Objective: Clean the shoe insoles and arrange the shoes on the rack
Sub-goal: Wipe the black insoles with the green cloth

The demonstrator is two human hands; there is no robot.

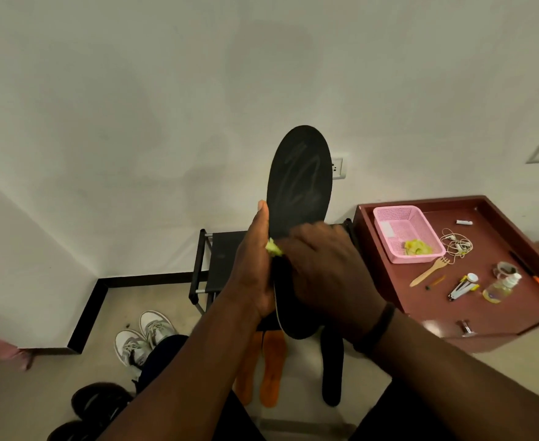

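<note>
My left hand [255, 265] grips the upright insole [300, 186]; my right hand [322, 268] presses a yellow cloth [273, 248] against it.

Insole, held [300, 179]: black, faint grey smudged marking on its face.
Cloth scrap [273, 248]: yellow-green.
Wristband [377, 326]: black.
Insoles, floor pair [263, 370]: orange.
Insole, floor single [331, 370]: black.
Sneakers [144, 335]: white with grey panels.
Shoes, lower left [99, 402]: black.
Rack [220, 262]: black frame, silver rods.
Bench [386, 281]: reddish-brown.
Basket [398, 224]: pink, fine mesh pattern.
Wall [134, 106]: off-white; skirting [89, 310] black.
</note>
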